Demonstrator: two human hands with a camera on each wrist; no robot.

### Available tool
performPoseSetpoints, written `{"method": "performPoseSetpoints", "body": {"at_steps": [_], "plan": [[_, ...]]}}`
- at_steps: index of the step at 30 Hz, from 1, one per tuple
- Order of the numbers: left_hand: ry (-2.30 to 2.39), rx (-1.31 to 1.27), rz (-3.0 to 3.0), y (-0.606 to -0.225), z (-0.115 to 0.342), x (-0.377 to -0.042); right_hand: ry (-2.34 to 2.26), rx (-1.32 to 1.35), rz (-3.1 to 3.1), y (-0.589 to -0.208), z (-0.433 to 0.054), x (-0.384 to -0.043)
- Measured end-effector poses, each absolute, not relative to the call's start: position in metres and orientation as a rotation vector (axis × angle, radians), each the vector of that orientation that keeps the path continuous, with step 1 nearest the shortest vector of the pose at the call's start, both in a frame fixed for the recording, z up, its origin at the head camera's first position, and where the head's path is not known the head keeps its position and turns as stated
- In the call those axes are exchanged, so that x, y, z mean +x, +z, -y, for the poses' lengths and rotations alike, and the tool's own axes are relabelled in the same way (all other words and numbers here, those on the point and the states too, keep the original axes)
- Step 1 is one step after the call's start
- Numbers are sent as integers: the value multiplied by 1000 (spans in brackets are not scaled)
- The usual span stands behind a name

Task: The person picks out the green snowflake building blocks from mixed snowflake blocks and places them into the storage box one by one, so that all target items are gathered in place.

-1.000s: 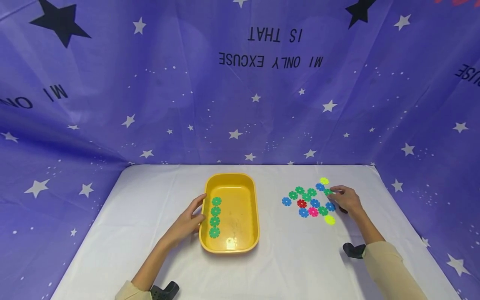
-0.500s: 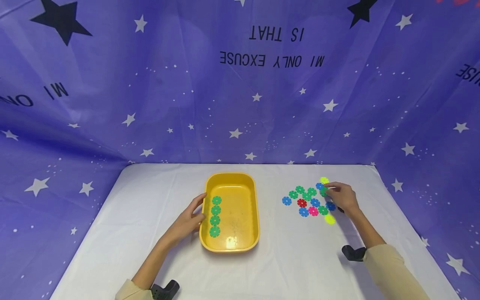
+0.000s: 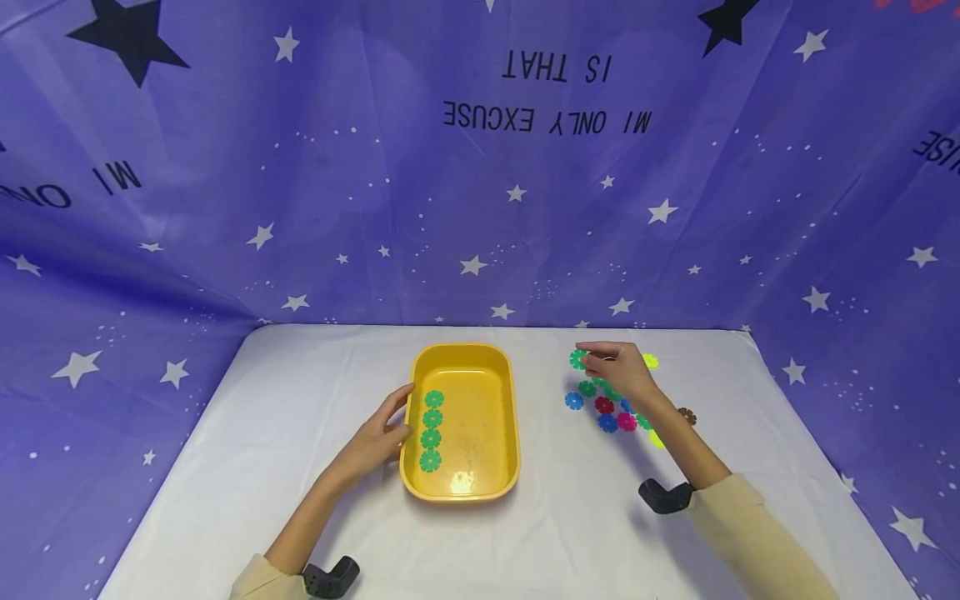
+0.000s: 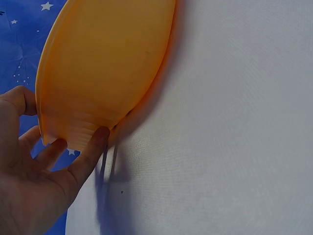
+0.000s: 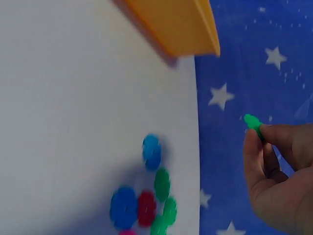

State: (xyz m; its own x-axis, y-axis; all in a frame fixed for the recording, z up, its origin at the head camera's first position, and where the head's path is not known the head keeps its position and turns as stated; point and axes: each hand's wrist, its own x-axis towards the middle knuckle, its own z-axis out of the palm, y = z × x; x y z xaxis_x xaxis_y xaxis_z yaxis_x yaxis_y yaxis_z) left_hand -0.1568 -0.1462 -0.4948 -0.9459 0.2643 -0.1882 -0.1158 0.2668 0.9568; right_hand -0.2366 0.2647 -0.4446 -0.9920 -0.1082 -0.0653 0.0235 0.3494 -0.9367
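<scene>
My left hand (image 3: 375, 435) grips the left side of a yellow tray (image 3: 483, 417); the left wrist view has fingers against the outer wall (image 4: 112, 58) and a digit bent at the rim. Several green flower-shaped discs (image 3: 432, 418) lie in a column along the tray's left inside. Between thumb and fingertips, my right hand (image 3: 628, 371) pinches another green flower-shaped disc (image 3: 577, 359), raised above the far part of the table and right of the tray. In the right wrist view this disc (image 5: 252, 122) appears nearly edge-on.
Below the right hand lie loose discs, including a blue one (image 3: 573, 401), a red one (image 3: 604, 405) and a pink one (image 3: 627, 422); the forearm hides part of the group. A brown disc (image 3: 687, 416) lies farther right. A purple star-printed cloth (image 3: 480, 208) rises behind the white table (image 3: 540, 517).
My right hand has picked up the green disc from the right-hand group and carried it left, towards the tray. My left hand and the tray have stayed in place.
</scene>
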Motion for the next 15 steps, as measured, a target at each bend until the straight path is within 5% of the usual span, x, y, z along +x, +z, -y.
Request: {"method": "performPoseSetpoints", "body": {"at_steps": [15], "plan": [[1721, 96, -2234, -498, 145, -158, -1838, -92, -2245, -420, -166, -253]]}}
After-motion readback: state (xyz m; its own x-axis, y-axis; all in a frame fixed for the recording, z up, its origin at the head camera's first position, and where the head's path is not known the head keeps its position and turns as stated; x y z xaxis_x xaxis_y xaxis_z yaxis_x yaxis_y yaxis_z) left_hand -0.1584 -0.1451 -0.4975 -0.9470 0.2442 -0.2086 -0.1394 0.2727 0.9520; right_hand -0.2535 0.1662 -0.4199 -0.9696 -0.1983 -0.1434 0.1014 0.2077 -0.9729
